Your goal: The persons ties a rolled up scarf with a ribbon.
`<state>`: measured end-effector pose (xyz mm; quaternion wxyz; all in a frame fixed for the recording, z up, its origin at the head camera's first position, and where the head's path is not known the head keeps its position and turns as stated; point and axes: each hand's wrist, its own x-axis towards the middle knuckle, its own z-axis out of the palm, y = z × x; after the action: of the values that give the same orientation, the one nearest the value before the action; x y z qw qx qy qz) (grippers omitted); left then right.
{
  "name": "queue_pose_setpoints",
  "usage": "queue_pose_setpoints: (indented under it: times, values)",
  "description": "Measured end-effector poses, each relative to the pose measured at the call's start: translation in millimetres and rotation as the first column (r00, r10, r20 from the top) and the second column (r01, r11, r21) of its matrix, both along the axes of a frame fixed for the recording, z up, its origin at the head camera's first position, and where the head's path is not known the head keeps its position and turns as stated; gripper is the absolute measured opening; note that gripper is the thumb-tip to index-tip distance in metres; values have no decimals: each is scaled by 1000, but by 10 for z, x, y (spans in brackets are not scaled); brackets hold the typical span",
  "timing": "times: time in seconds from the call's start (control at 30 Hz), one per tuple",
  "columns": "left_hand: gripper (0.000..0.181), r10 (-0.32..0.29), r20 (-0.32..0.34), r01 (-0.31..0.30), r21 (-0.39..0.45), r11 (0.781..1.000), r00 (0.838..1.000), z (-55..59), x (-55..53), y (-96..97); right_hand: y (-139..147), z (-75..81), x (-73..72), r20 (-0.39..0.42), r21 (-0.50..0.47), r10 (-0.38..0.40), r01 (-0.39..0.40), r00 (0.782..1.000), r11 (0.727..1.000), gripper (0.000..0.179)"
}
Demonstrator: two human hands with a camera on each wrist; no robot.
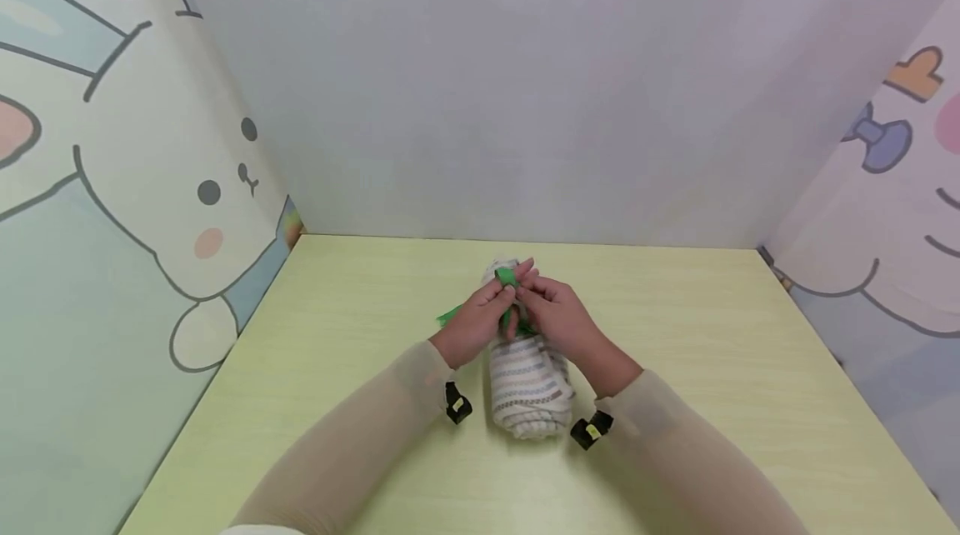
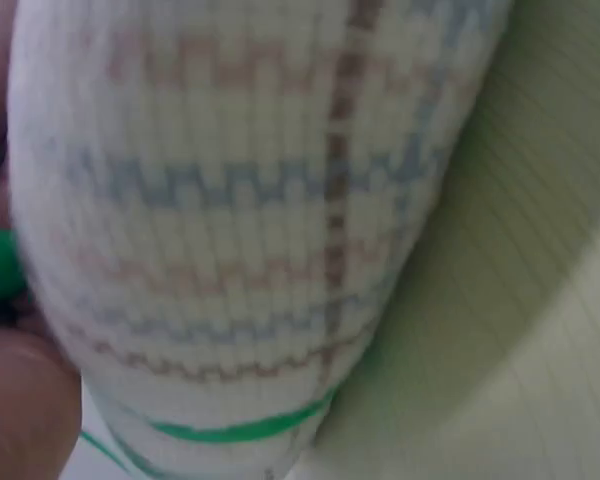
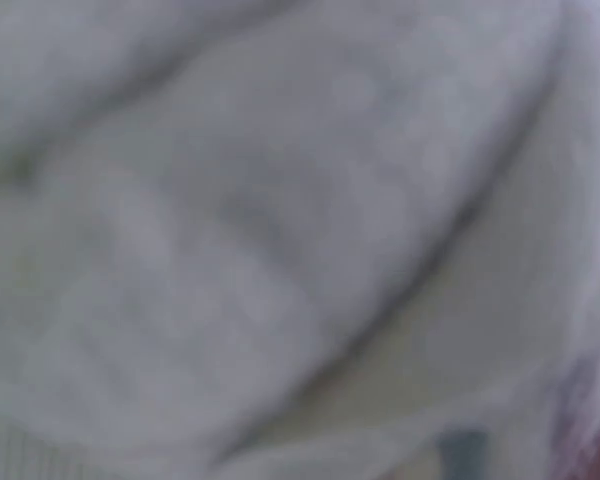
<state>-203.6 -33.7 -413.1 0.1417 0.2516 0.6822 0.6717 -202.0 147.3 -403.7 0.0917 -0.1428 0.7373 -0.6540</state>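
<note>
A rolled towel [image 1: 528, 385], white with blue and brown striped patterns, lies lengthwise on the table. Around its middle runs a green ribbon [image 2: 245, 430], whose loop [image 1: 507, 277] stands up over the roll in the head view. My left hand [image 1: 476, 322] pinches the ribbon at the base of that loop from the left. From the other side, my right hand [image 1: 566, 314] pinches the ribbon close beside the left fingertips. The fingers partly hide the knot area. The right wrist view shows only blurred towel layers [image 3: 280, 250].
The pale yellow table [image 1: 360, 402] reaches to a plain wall [image 1: 525, 102] at the back. Side panels with cartoon drawings [image 1: 150, 168] stand left and right. A loose ribbon end [image 1: 450, 316] sticks out left of the towel.
</note>
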Motion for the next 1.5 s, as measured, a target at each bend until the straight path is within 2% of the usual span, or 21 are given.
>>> queue_pose_setpoints:
  times: [0.1, 0.17, 0.23, 0.3, 0.37, 0.47, 0.57, 0.67, 0.77, 0.83, 0.9, 1.0, 1.07, 1.23, 1.3, 1.4, 1.5]
  values:
    - [46, 48, 6, -48, 48, 998, 999, -6, 3, 30, -28, 15, 15, 50, -77, -20, 23, 999, 997, 27]
    - [44, 91, 14, -92, 64, 994, 996, -6, 8, 45, -39, 24, 24, 57, -96, -39, 44, 998, 994, 25]
    - [41, 148, 13, -149, 45, 988, 989, 7, 17, 54, -43, 26, 27, 47, -91, -62, 66, 997, 994, 22]
    - [38, 213, -43, -215, -32, 976, 976, 23, 26, 56, -37, 27, 30, 19, -72, -79, 80, 997, 994, 21]
    - [35, 252, -105, -264, -119, 957, 962, 42, 35, 55, -23, 23, 29, -22, -55, -92, 91, 995, 994, 24]
    - [34, 271, -183, -309, -225, 924, 945, 71, 46, 54, 8, 12, 26, -115, -9, -74, 73, 991, 997, 34]
    - [29, 256, -191, -302, -273, 914, 948, 105, 51, 55, 48, -9, 25, -233, 73, -38, 56, 972, 996, 38]
    - [27, 218, -207, -280, -348, 895, 954, 148, 58, 47, 85, -30, 31, -357, 184, 19, 50, 934, 982, 42]
    - [31, 137, -241, -236, -454, 859, 961, 205, 61, 22, 121, -47, 37, -472, 323, 90, 78, 877, 943, 47]
    - [33, 72, -241, -191, -516, 835, 968, 240, 63, -8, 142, -59, 39, -511, 404, 137, 97, 849, 909, 49]
    - [33, 12, -230, -143, -564, 813, 973, 268, 62, -40, 158, -74, 38, -520, 465, 174, 107, 836, 879, 50]
    - [32, -56, -209, -89, -623, 777, 976, 286, 59, -94, 168, -89, 30, -486, 513, 218, 74, 846, 855, 48]
    - [31, -96, -220, -77, -663, 744, 971, 284, 47, -126, 161, -88, 21, -462, 528, 243, 44, 853, 848, 45]
    - [29, -228, -259, -55, -764, 643, 938, 309, -3, -175, 139, -85, 6, -415, 574, 290, 1, 862, 819, 54]
    - [29, -271, -268, -47, -786, 617, 924, 342, -19, -187, 128, -85, 9, -407, 585, 294, 0, 865, 811, 55]
    - [28, -288, -262, -41, -801, 597, 921, 380, -31, -210, 122, -82, 20, -395, 588, 286, 1, 873, 809, 40]
    - [30, -274, -239, -28, -797, 603, 931, 401, -27, -224, 136, -97, 19, -393, 584, 280, 3, 876, 811, 20]
